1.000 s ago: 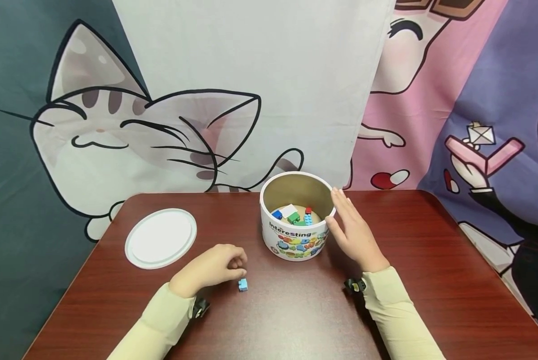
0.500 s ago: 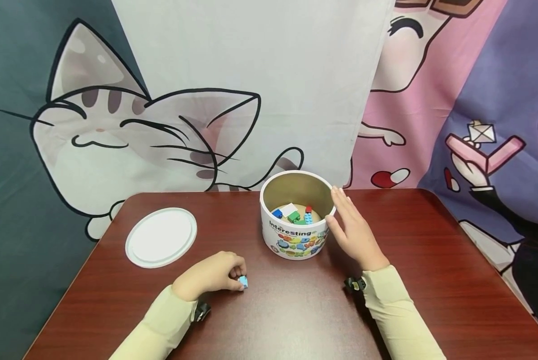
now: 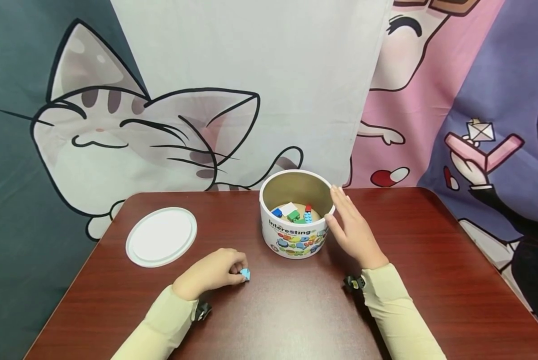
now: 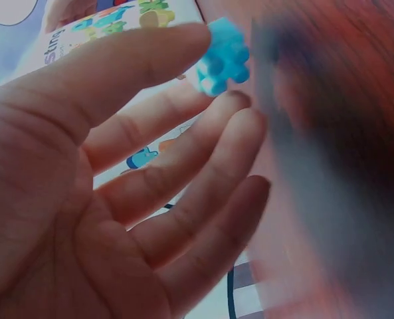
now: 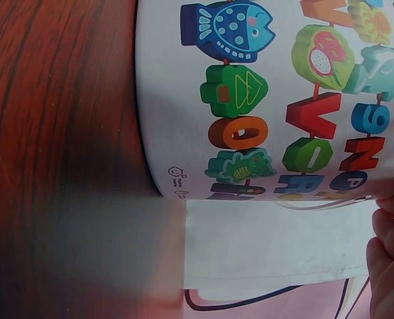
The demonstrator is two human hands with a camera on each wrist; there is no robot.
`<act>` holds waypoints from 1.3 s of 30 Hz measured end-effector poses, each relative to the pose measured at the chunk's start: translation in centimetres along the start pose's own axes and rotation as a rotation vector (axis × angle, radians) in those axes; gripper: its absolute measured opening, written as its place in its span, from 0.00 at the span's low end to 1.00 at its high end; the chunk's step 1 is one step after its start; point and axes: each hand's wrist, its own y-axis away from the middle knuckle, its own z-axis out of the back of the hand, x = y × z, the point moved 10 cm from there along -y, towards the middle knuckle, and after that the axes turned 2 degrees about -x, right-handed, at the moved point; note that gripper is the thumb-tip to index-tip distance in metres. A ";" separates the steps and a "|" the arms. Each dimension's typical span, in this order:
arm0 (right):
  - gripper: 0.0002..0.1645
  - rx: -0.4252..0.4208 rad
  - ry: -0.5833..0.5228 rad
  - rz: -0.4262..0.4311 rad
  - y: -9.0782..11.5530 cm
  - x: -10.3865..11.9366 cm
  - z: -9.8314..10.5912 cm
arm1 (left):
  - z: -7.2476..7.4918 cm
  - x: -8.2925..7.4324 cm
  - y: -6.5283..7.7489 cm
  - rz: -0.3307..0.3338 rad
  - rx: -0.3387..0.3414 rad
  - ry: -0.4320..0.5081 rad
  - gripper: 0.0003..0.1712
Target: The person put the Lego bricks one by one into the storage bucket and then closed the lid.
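Observation:
Between thumb and index finger, my left hand (image 3: 212,270) pinches a small light-blue building brick (image 3: 245,274), low over the table. In the left wrist view the brick's studs (image 4: 223,60) face outward past the thumb tip, and the other fingers are loosely bent. A white round tub (image 3: 296,240) printed with colourful pictures stands beyond it. Inside lie several bricks, among them a green brick (image 3: 293,216), a white one, a blue one and a red one. My right hand (image 3: 352,227) rests against the tub's right side, its fingers straight along the rim.
A white round lid (image 3: 162,237) lies on the reddish-brown wooden table (image 3: 278,310), left of the tub. Behind the table's far edge hangs a cloth backdrop (image 3: 251,60) with cartoon animals.
My left hand has come down to the light-blue brick, pinched it and shifted it slightly forward, toward the tub. My right hand stays at the tub.

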 end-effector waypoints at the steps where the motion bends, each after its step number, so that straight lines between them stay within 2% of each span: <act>1: 0.39 0.001 0.000 -0.001 0.0 0.0 0.0 | 0.2 0.0 0.0 0.002 -0.018 -0.002 0.07; 17: 0.38 0.006 -0.001 -0.002 0.0 0.0 -0.1 | 3.0 -1.0 -0.9 0.021 -0.243 0.033 0.06; 22: 0.38 0.008 0.000 -0.006 0.0 0.0 -0.1 | 4.0 -1.4 -1.0 -0.006 -0.313 0.069 0.06; 29: 0.38 0.004 -0.002 -0.005 0.0 0.0 0.0 | 5.8 -2.0 -1.1 -0.040 -0.410 0.112 0.07; 39: 0.38 0.002 0.002 -0.004 0.0 0.0 0.0 | 8.8 -2.7 -1.7 -0.042 -0.531 0.169 0.10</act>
